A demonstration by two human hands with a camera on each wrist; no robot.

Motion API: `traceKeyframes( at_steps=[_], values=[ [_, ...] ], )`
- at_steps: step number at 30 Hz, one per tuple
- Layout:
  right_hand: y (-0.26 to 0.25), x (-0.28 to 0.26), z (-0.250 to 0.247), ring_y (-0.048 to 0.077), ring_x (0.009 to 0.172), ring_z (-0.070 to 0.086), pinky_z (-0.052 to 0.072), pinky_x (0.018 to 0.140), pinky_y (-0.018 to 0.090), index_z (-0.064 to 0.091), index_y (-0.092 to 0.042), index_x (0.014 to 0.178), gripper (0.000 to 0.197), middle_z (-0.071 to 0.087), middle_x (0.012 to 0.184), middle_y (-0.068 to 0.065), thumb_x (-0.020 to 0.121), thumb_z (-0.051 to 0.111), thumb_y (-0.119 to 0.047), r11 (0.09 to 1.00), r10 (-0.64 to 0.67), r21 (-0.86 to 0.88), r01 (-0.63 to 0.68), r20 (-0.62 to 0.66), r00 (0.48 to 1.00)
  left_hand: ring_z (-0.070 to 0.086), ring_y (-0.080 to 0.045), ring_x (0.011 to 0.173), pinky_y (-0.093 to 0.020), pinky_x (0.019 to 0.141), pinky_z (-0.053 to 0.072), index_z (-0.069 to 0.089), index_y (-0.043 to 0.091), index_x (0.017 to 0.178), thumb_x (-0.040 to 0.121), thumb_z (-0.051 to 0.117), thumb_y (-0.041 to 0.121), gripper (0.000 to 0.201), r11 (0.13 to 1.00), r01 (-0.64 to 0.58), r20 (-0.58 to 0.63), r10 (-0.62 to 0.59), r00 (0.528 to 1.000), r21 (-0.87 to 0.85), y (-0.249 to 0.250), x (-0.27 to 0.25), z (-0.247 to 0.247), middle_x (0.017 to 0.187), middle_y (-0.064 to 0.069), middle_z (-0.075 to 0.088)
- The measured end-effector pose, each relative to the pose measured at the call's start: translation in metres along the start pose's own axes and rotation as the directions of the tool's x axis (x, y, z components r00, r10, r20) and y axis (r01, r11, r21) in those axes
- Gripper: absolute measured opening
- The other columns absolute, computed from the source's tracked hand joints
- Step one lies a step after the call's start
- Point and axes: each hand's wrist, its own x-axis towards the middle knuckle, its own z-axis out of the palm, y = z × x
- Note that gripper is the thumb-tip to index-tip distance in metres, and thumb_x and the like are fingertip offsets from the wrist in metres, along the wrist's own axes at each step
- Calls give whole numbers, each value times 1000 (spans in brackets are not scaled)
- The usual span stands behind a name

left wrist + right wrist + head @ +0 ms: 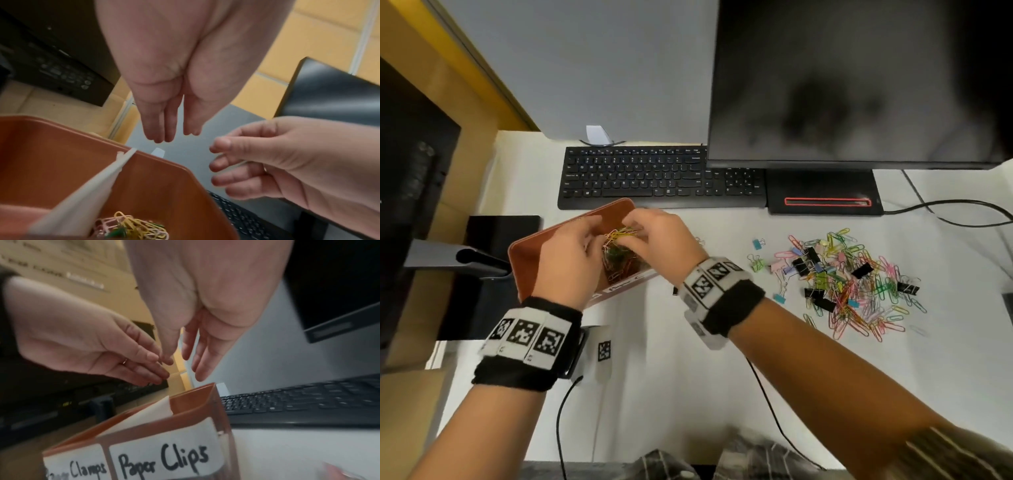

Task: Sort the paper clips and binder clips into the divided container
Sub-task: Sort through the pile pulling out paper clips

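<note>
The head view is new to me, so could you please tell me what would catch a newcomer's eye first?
Probably the bright heap of clips spread on the white desk, to the right of the hands. Next, the left hand and right hand meeting over the brown container in front of the keyboard, with paper clips already inside. Behind looms a dark monitor.
</note>
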Motion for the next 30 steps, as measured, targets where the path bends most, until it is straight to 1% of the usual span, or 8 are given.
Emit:
traceKeyframes(
  at_steps=[5, 10, 13, 18, 22, 26, 28, 30],
  values=[
    [85, -65, -66, 7, 96, 57, 47, 93, 29, 65, -21, 106, 21, 65, 107, -6, 89, 58, -32, 988, 116, -76, -130, -169, 979, 54, -14, 99, -35, 90, 47, 60, 16, 112, 87, 57, 19, 25, 953, -236, 84, 256, 963, -189, 39, -19, 31, 110, -1, 60],
    [187, -119, -141, 23, 106, 55, 42, 96, 36, 64, -20, 109, 24, 63, 111, 5, 86, 63, -23, 863, 382, -166, -477, -405, 831, 48, -9, 102, -24, 92, 40, 52, 22, 119, 88, 57, 27, 33, 879, -348, 272, 439, 856, -325, 111, -35, 112, 114, 2, 52],
    [220, -127, -165, 27, 111, 52, 39, 97, 37, 63, -21, 111, 27, 60, 114, 8, 83, 63, -21, 814, 479, -148, -562, -375, 794, 45, -17, 116, -25, 100, 35, 47, 23, 126, 88, 55, 28, 39, 835, -432, 378, 542, 750, -341, 153, -37, 164, 127, -2, 46],
    [229, -128, -149, 28, 113, 51, 43, 98, 41, 63, -27, 113, 40, 56, 123, 8, 76, 69, -38, 815, 468, -297, -498, -170, 867, 22, -29, 137, -46, 112, 27, 35, 24, 137, 87, 50, 40, 54, 793, -607, 674, 474, 566, -48, 168, -37, 230, 152, -6, 19],
    [218, -151, -121, 28, 120, 44, 44, 98, 46, 52, -34, 125, 54, 41, 141, 6, 74, 69, -45, 845, 399, -348, -405, -94, 912, 37, -25, 129, -44, 109, 33, 60, 26, 107, 85, 51, 46, 31, 813, -582, 634, 463, 620, -25, 141, -42, 232, 145, -3, 34],
    [219, -168, -111, 25, 115, 49, 45, 96, 43, 56, -31, 121, 47, 42, 140, 6, 77, 66, -46, 908, 318, -276, -315, -38, 947, 49, -13, 117, -32, 102, 40, 62, 26, 80, 84, 53, 45, 22, 860, -478, 647, 469, 601, -179, 117, -50, 208, 132, 4, 50],
    [222, -166, -121, 19, 112, 50, 43, 99, 42, 58, -32, 116, 35, 47, 136, 1, 82, 62, -39, 927, 284, -223, -302, -109, 953, 55, -10, 106, -17, 92, 42, 58, 29, 76, 86, 55, 39, 14, 895, -390, 646, 430, 631, -216, 115, -52, 193, 125, 6, 53],
    [227, -158, -139, 16, 113, 49, 39, 104, 38, 58, -30, 117, 31, 51, 131, -1, 87, 58, -26, 928, 265, -215, -303, -188, 946, 59, -11, 95, -2, 81, 36, 60, 25, 87, 90, 53, 27, 8, 911, -361, 568, 408, 715, -199, 119, -46, 185, 117, 5, 55]
  ],
)
